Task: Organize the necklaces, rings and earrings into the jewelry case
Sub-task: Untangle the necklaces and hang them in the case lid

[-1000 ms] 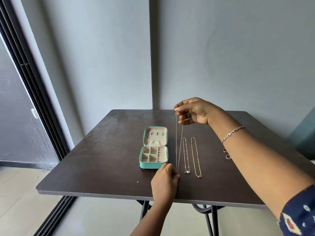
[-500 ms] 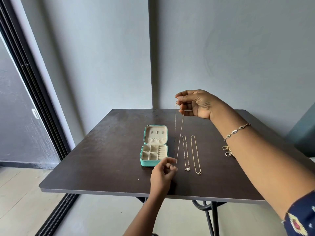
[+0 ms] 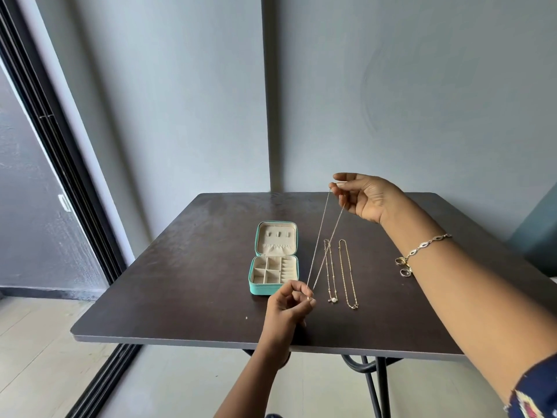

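Dark brown tabletop point(image 3: 187, 282), square, on black metal legs, set into a grey wall corner. Resting on it: an open teal jewelry case point(image 3: 273, 257), lid laid flat toward the wall; just right of it, two gold necklaces point(image 3: 340, 274) stretched side by side; further right, a few rings point(image 3: 404, 266) clustered together, partly hidden by a forearm.

Rings point(image 3: 404, 266) partly behind the right forearm (count unclear); held pendant point(image 3: 309, 298) too small to tell
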`<state>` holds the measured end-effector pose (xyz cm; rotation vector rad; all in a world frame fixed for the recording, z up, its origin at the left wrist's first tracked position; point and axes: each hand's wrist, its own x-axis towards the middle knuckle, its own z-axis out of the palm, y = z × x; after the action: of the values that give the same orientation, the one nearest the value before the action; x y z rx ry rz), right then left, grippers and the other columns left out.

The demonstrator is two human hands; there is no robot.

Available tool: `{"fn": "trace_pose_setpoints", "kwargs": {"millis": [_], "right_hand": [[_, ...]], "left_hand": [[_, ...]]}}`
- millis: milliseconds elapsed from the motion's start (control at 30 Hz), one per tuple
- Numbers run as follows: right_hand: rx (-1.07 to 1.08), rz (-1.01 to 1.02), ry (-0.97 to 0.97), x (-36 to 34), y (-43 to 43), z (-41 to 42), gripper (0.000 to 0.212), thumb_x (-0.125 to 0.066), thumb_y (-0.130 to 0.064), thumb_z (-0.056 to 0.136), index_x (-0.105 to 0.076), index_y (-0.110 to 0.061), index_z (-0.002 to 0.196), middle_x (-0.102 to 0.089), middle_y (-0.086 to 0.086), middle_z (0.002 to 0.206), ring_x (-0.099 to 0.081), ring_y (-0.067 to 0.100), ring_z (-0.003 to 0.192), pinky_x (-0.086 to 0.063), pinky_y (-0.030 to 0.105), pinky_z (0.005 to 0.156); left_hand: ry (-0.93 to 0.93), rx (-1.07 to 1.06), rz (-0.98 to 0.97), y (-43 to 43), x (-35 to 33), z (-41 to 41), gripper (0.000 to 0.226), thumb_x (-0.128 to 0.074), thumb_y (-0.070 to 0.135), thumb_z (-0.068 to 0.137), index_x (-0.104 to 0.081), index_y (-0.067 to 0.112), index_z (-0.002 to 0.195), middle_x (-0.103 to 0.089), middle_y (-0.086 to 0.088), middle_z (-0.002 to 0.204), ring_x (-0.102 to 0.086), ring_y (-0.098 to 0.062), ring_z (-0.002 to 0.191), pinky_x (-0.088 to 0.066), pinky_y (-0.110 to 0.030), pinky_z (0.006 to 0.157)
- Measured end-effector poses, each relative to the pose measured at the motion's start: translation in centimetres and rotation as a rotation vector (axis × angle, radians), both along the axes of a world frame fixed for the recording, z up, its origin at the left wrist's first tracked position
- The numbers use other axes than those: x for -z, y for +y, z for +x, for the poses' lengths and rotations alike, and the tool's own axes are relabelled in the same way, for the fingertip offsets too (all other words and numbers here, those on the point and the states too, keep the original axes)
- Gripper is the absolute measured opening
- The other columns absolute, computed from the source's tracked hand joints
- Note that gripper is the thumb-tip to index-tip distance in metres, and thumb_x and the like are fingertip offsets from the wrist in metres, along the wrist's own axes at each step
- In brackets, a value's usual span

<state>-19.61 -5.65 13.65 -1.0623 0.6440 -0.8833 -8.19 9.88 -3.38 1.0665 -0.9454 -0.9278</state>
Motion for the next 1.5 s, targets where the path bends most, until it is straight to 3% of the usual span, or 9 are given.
{"fn": "trace_pose_setpoints", "kwargs": {"millis": [233,400,533,733,833,967,1133,1233,1500], "right_hand": [[-0.059,-0.162,0.188,0.9,0.0,-0.1,0.020,-0.051,0.011,0.082,-0.062,-0.006,0.079,-0.067,0.001,0.057,-0.064,0.008,0.051,-0.048,0.015,0.047],[-0.139,-0.243,0.345,2.0,0.2,0.0,0.017,-0.054,0.008,0.082,-0.064,-0.005,0.082,-0.068,0.000,0.060,-0.064,0.008,0.052,-0.049,0.015,0.047],[-0.257,-0.291,0.413,3.0,0.7,0.4,0.014,-0.054,0.003,0.085,-0.065,-0.005,0.084,-0.069,0.002,0.068,-0.066,0.010,0.059,-0.049,0.017,0.050],[-0.447,-0.308,0.472,4.5,2.0,1.4,0.013,-0.053,-0.008,0.089,-0.066,-0.007,0.093,-0.068,0.003,0.077,-0.064,0.012,0.069,-0.050,0.019,0.056],[-0.516,-0.298,0.494,5.0,2.5,1.7,0.014,-0.052,-0.010,0.090,-0.066,-0.008,0.095,-0.065,0.000,0.072,-0.061,0.009,0.063,-0.051,0.021,0.060],[-0.559,-0.288,0.474,5.0,2.8,1.6,0.017,-0.048,-0.007,0.092,-0.063,-0.011,0.098,-0.064,0.001,0.081,-0.062,0.008,0.069,-0.050,0.020,0.057],[-0.551,-0.279,0.454,5.0,3.0,1.4,0.023,-0.042,0.000,0.092,-0.060,-0.010,0.102,-0.065,0.005,0.093,-0.064,0.013,0.081,-0.051,0.020,0.056],[-0.543,-0.272,0.436,5.1,3.0,1.2,0.028,-0.038,0.004,0.092,-0.060,-0.010,0.104,-0.065,0.007,0.098,-0.065,0.013,0.082,-0.053,0.021,0.058],[-0.607,-0.292,0.367,5.3,3.4,0.8,0.033,-0.034,0.008,0.092,-0.056,-0.005,0.113,-0.060,0.014,0.119,-0.059,0.025,0.106,-0.058,0.039,0.072]], "left_hand": [[0.114,0.110,0.085,0.3,-1.5,-0.4,0.013,-0.073,0.013,0.066,-0.065,0.012,0.076,-0.051,0.006,0.058,-0.041,-0.005,0.050,-0.037,-0.017,0.049],[0.049,0.051,0.048,0.1,-3.4,-0.1,0.005,-0.068,0.022,0.069,-0.069,0.020,0.064,-0.065,0.010,0.068,-0.054,0.000,0.063,-0.039,-0.019,0.059],[-0.016,0.067,0.020,-0.1,-4.8,0.3,0.011,-0.066,0.012,0.082,-0.066,0.017,0.072,-0.069,0.003,0.074,-0.060,-0.005,0.070,-0.040,-0.022,0.061],[-0.065,0.106,-0.004,-0.3,-6.6,0.2,0.009,-0.056,0.009,0.088,-0.060,0.010,0.080,-0.065,0.000,0.063,-0.057,-0.007,0.056,-0.040,-0.019,0.054],[-0.060,0.096,0.011,-0.4,-6.8,0.2,0.010,-0.053,0.005,0.089,-0.060,0.011,0.085,-0.065,0.003,0.062,-0.057,-0.006,0.055,-0.040,-0.021,0.054],[0.046,0.056,0.043,-0.4,-6.6,0.3,0.016,-0.050,0.003,0.090,-0.061,0.014,0.086,-0.064,0.003,0.061,-0.056,-0.007,0.053,-0.039,-0.022,0.055],[0.250,0.018,0.095,-0.8,-6.4,0.4,0.018,-0.045,-0.003,0.091,-0.060,0.003,0.100,-0.064,0.000,0.059,-0.055,-0.008,0.048,-0.041,-0.017,0.046],[0.316,-0.006,0.092,-0.9,-6.5,0.2,0.018,-0.050,-0.007,0.086,-0.061,0.001,0.097,-0.066,-0.001,0.063,-0.056,-0.009,0.047,-0.042,-0.016,0.044],[0.403,-0.026,0.121,-1.2,-6.5,0.1,0.022,-0.042,-0.006,0.090,-0.061,0.003,0.092,-0.068,-0.008,0.077,-0.058,-0.011,0.049,-0.044,-0.019,0.046]]}}
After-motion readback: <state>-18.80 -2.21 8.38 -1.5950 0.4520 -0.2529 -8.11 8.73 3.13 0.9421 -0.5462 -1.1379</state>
